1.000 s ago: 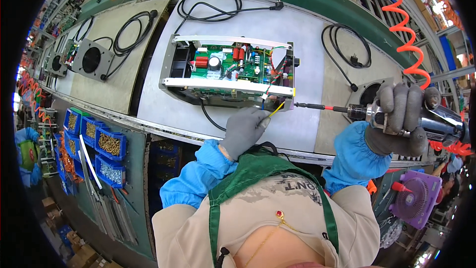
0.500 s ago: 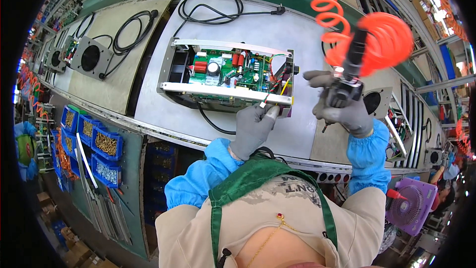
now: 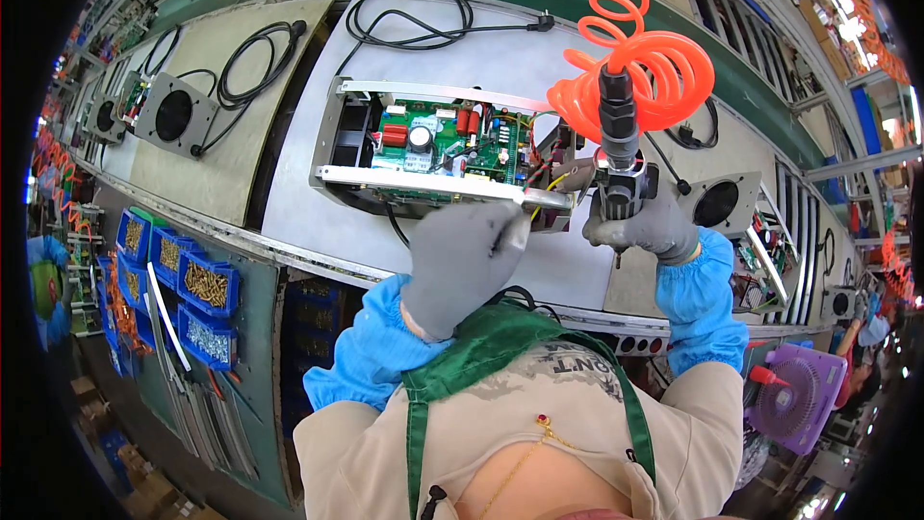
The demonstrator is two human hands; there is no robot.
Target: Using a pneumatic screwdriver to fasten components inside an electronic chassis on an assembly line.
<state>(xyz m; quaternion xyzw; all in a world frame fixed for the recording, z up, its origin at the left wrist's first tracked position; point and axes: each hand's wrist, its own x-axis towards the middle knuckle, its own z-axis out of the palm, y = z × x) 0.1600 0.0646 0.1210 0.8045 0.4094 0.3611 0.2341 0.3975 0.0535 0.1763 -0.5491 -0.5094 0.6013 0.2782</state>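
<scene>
My left hand (image 3: 467, 255), in a grey glove, is closed just in front of the near rail of an open metal chassis (image 3: 414, 177). What its fingers pinch, if anything, is hidden. A green circuit board (image 3: 452, 146) with red and black components lies inside the chassis, and a yellow wire shows near its right end. My gloved right hand (image 3: 659, 229) grips a black air screwdriver (image 3: 618, 125) beside that end, with its bit pointing down. One finger of this hand stretches towards the chassis corner. An orange coiled hose (image 3: 679, 77) hangs at the tool's top.
A looped black power cord (image 3: 414, 41) lies behind the chassis. Blue bins of screws (image 3: 207, 284) stand at the lower left. Further units with round fans rest on the line, one at left (image 3: 173, 120) and one at right (image 3: 717, 202). A purple fan (image 3: 794, 400) is at lower right.
My right hand has brought the screwdriver left, close to the chassis end, and the hose has swung left with it. My left hand has drawn back left from the rail. The chassis has shifted slightly.
</scene>
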